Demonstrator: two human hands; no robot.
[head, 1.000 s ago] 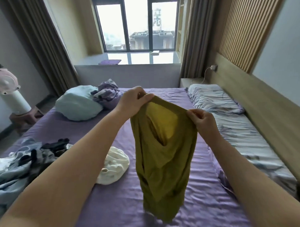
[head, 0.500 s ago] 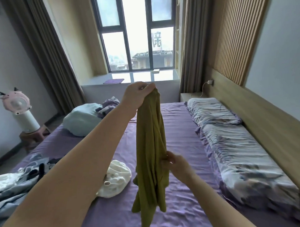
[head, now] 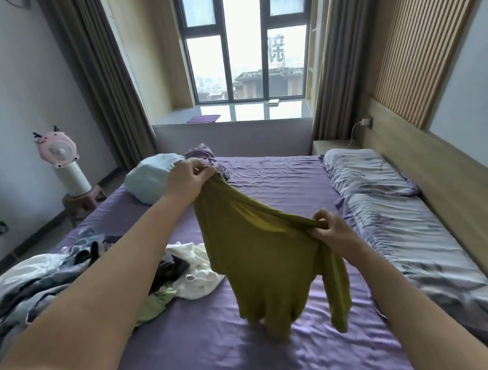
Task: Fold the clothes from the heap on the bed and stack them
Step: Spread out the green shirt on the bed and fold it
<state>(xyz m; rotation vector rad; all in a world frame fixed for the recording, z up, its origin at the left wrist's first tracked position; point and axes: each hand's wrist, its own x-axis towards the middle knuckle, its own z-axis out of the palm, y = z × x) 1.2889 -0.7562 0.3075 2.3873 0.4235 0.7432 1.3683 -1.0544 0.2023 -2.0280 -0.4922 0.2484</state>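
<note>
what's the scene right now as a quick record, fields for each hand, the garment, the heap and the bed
left hand: fingers pinch one top corner of the olive-green shirt, held high
right hand: fingers pinch the shirt's other top edge, lower than the left
shirt state: spread between both hands, unfolded, hem brushing the sheet
heap: mixed clothes at the left, white and black pieces on top, unfolded
bed: purple sheet, patterned pillows along the right
folded stack: none visible

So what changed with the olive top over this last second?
The right hand let go, regripped lower, then pulled the olive top out sideways, spreading it. The left hand kept pinching its corner. The heap on the bed stayed put.
</note>
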